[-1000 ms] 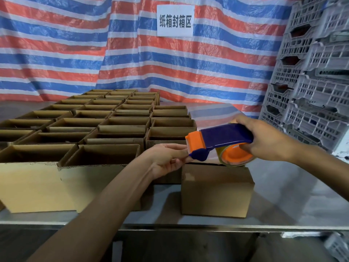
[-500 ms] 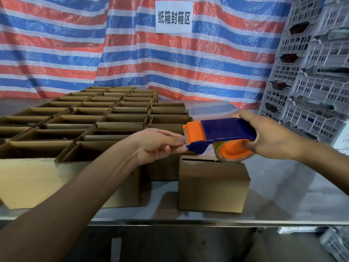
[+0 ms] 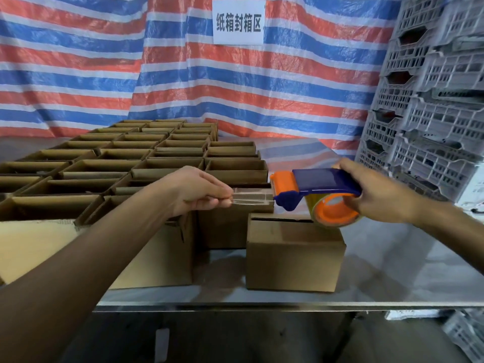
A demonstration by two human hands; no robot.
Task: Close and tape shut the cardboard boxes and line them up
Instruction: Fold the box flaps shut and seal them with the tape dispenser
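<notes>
Clear tape (image 3: 251,199) stretches in a short strip between the two hands, just above the boxes. The left hand (image 3: 192,189) pinches its free end, fingers (image 3: 222,203) closed tight on the film. The right hand (image 3: 379,196) grips a dispenser (image 3: 318,185), blue body with an orange nose and orange roll core, its fingers wrapped round the roll end. The dispenser hangs just over the back edge of one box (image 3: 293,255) that stands apart at the front of the steel bench (image 3: 398,279); its flaps are folded down, and I cannot tell whether any tape is on it. To the left, open boxes (image 3: 104,169) sit packed side by side in rows running to the back of the bench. A striped red, white and blue tarp (image 3: 183,82) hangs behind, with a white sign (image 3: 237,22) fixed to it. Grey plastic crates (image 3: 432,106) are stacked high on the right.
</notes>
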